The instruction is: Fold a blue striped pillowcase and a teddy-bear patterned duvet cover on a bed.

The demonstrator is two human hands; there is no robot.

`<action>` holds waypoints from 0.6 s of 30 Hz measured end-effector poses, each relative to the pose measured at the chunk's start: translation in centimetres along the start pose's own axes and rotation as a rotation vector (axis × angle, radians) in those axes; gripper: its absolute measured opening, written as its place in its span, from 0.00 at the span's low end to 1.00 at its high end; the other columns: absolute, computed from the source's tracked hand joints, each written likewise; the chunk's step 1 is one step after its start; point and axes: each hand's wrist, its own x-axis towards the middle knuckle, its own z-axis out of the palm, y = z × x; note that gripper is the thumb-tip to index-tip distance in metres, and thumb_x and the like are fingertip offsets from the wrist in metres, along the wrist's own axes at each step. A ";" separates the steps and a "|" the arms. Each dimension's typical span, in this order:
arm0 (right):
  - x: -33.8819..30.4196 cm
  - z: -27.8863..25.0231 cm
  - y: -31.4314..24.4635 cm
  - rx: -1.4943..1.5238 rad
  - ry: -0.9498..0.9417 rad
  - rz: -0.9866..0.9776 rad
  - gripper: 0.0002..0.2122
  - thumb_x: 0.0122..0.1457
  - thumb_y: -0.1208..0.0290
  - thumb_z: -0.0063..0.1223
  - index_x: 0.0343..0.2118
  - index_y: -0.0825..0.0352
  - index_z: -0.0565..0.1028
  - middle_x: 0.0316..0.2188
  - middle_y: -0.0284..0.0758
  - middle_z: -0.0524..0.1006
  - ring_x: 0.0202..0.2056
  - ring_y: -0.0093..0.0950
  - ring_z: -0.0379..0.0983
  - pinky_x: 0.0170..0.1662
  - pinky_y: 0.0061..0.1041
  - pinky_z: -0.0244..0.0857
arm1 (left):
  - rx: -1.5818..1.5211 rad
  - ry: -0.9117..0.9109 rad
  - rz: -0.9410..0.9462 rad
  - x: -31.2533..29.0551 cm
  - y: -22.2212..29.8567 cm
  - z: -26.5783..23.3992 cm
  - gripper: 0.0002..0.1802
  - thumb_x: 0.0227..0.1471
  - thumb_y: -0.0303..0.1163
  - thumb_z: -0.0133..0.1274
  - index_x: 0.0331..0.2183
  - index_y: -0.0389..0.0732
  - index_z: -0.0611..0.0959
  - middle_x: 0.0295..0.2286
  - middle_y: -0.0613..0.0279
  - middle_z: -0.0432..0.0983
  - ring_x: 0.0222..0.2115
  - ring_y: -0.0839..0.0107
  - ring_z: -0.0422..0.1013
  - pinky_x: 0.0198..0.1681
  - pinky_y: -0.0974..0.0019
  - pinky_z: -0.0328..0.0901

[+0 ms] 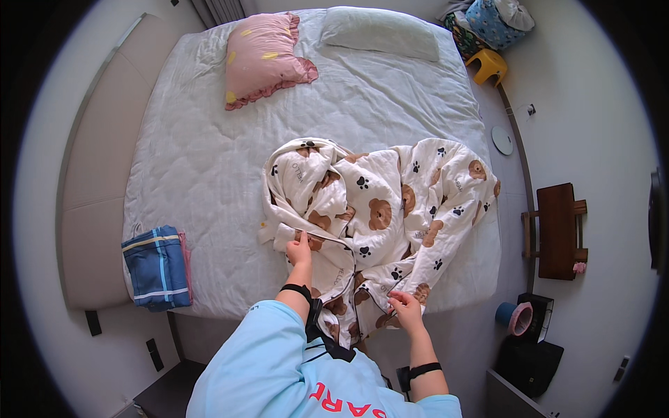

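A cream quilt with brown bear faces and black paw prints lies bunched on the near half of the bed. Its dark-piped edge curves toward me, and part of the cloth hangs over the bed's near side against my body. My left hand pinches a folded layer at the quilt's left part. Lower and farther right, my right hand has its thumb and fingers closed on the cloth near the piped edge. Folds hide the quilt's far corners.
A pale sheet covers the bed. On it are a pink ruffled pillow, a long pale pillow and a folded blue cloth stack. Right of the bed stand a yellow stool, a brown wooden stool and a blue bin.
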 end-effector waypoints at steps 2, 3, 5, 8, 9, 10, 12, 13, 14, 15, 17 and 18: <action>0.6 -0.3 0.8 0.050 0.059 0.014 0.10 0.52 0.77 0.50 0.37 0.74 0.72 0.26 0.35 0.75 0.27 0.22 0.72 0.29 0.19 0.67 | 0.132 0.005 0.037 1.1 0.0 1.7 0.26 0.37 0.45 0.60 0.29 0.28 0.75 0.29 0.51 0.74 0.28 0.61 0.71 0.34 0.58 0.66; 0.7 -0.3 1.0 0.052 0.078 0.024 0.10 0.52 0.77 0.50 0.37 0.74 0.72 0.26 0.35 0.75 0.27 0.22 0.72 0.29 0.19 0.67 | 0.143 -0.014 0.036 1.0 0.4 2.3 0.26 0.37 0.45 0.60 0.29 0.28 0.75 0.29 0.51 0.74 0.28 0.61 0.71 0.34 0.58 0.66; 1.5 0.9 0.2 -0.027 0.057 0.025 0.11 0.51 0.76 0.51 0.38 0.74 0.72 0.26 0.35 0.75 0.27 0.21 0.71 0.28 0.19 0.66 | 0.144 -0.231 -0.166 2.2 0.8 1.6 0.21 0.38 0.35 0.56 0.33 0.28 0.75 0.31 0.48 0.74 0.32 0.58 0.72 0.38 0.61 0.66; 1.9 1.4 -0.9 -0.076 0.053 0.027 0.11 0.50 0.75 0.52 0.37 0.73 0.73 0.25 0.34 0.75 0.24 0.19 0.70 0.27 0.18 0.65 | -0.090 -0.028 -0.161 1.6 3.0 2.3 0.20 0.39 0.26 0.49 0.38 0.26 0.73 0.29 0.48 0.73 0.26 0.58 0.71 0.23 0.59 0.65; 1.8 1.0 -1.2 -0.104 0.059 0.016 0.12 0.50 0.75 0.53 0.37 0.72 0.73 0.25 0.33 0.75 0.22 0.19 0.70 0.27 0.18 0.65 | -0.410 0.165 -0.161 0.0 5.5 2.6 0.20 0.40 0.25 0.48 0.39 0.26 0.72 0.32 0.46 0.73 0.29 0.57 0.71 0.27 0.59 0.66; 2.0 1.5 -1.5 -0.102 0.064 0.002 0.11 0.50 0.75 0.53 0.37 0.72 0.73 0.24 0.33 0.75 0.22 0.18 0.70 0.27 0.18 0.65 | -0.359 0.289 0.101 0.2 7.2 1.4 0.19 0.40 0.24 0.47 0.38 0.26 0.72 0.33 0.44 0.72 0.31 0.55 0.70 0.31 0.59 0.65; 2.1 1.6 -1.9 -0.094 0.069 0.003 0.11 0.50 0.75 0.53 0.37 0.72 0.73 0.24 0.33 0.75 0.22 0.18 0.70 0.27 0.18 0.65 | -0.233 0.368 0.558 -1.4 11.2 -0.3 0.15 0.40 0.22 0.45 0.35 0.27 0.72 0.33 0.44 0.71 0.32 0.53 0.69 0.35 0.59 0.63; 2.2 1.5 -1.9 -0.084 0.068 0.002 0.11 0.50 0.75 0.52 0.37 0.72 0.73 0.24 0.33 0.75 0.23 0.18 0.70 0.27 0.18 0.64 | -0.165 0.329 0.758 -3.5 14.1 -1.1 0.13 0.41 0.21 0.44 0.34 0.28 0.72 0.30 0.45 0.71 0.30 0.53 0.68 0.36 0.60 0.62; 2.2 1.5 -1.7 -0.084 0.068 0.003 0.11 0.50 0.75 0.52 0.37 0.72 0.73 0.24 0.33 0.75 0.23 0.18 0.70 0.27 0.18 0.64 | -0.132 0.247 0.895 -5.5 16.5 -1.2 0.11 0.41 0.22 0.44 0.32 0.29 0.72 0.28 0.47 0.70 0.29 0.52 0.67 0.35 0.58 0.61; 2.4 1.5 -1.2 -0.033 0.068 0.019 0.11 0.50 0.75 0.52 0.37 0.72 0.73 0.25 0.33 0.75 0.23 0.18 0.70 0.28 0.18 0.64 | -0.099 0.163 1.030 -7.0 18.0 -0.5 0.08 0.42 0.22 0.44 0.30 0.31 0.71 0.25 0.49 0.69 0.29 0.52 0.67 0.34 0.57 0.60; 2.5 1.5 -0.1 0.015 0.073 0.037 0.11 0.50 0.75 0.52 0.37 0.72 0.73 0.25 0.33 0.75 0.23 0.19 0.70 0.28 0.18 0.64 | 0.095 -0.091 1.302 -7.6 18.6 2.3 0.07 0.42 0.22 0.45 0.29 0.34 0.73 0.24 0.51 0.68 0.29 0.53 0.66 0.33 0.55 0.60; 2.6 1.3 0.4 -0.024 0.082 0.067 0.11 0.50 0.74 0.52 0.37 0.72 0.73 0.25 0.33 0.75 0.24 0.19 0.70 0.29 0.18 0.64 | 0.260 -0.258 1.287 -7.8 17.4 4.3 0.07 0.42 0.22 0.46 0.29 0.36 0.74 0.26 0.51 0.68 0.31 0.53 0.66 0.35 0.56 0.60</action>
